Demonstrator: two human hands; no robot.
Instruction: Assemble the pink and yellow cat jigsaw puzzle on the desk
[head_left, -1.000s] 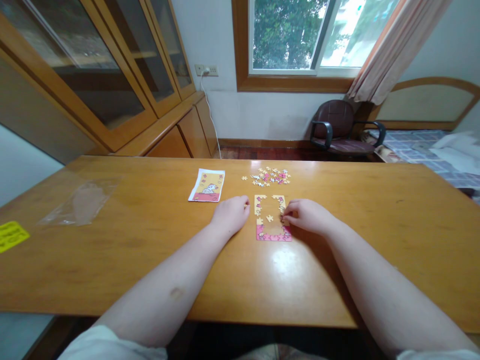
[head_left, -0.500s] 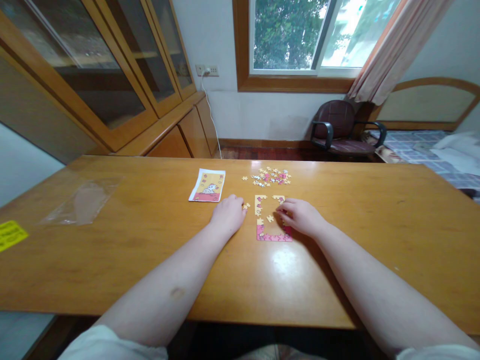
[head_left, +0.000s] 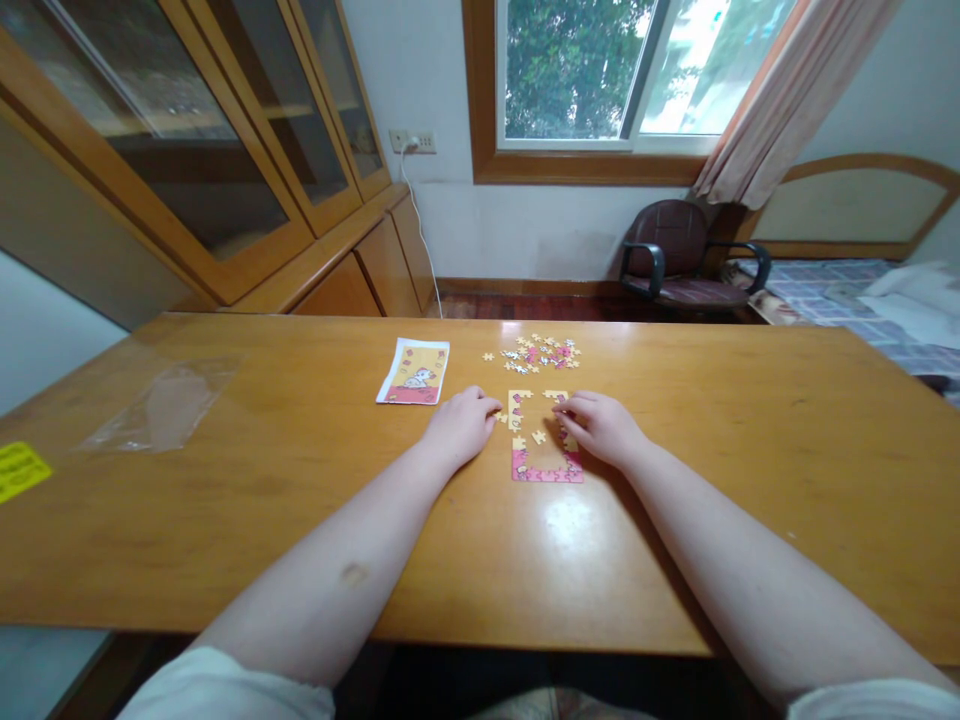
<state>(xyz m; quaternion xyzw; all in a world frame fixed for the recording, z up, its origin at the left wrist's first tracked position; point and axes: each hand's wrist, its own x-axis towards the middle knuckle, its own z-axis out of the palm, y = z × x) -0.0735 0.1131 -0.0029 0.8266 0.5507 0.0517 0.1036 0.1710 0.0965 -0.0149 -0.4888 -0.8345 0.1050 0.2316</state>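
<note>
A partly assembled jigsaw puzzle frame [head_left: 547,476] lies on the table, pink along the bottom and yellow higher up, with gaps in its border. My left hand [head_left: 461,425] is beside its upper left side, fingertips closed on a yellow puzzle piece [head_left: 501,417]. Over the right border rests my right hand [head_left: 604,430], fingers bent and a little apart, covering part of that side. Nothing shows clearly between them. One loose yellow piece [head_left: 538,437] sits inside the frame.
Loose puzzle pieces [head_left: 547,353] are heaped beyond the frame. A picture sheet with a white cat [head_left: 415,373] lies to the left. Farther left are a clear plastic bag [head_left: 169,400] and a yellow label [head_left: 21,470]. A chair [head_left: 667,250] stands behind the wooden table [head_left: 300,560].
My left hand has shifted slightly right, bringing its yellow puzzle piece closer to the frame's left border. My right hand has barely moved. The loose piece inside the frame stays where it was.
</note>
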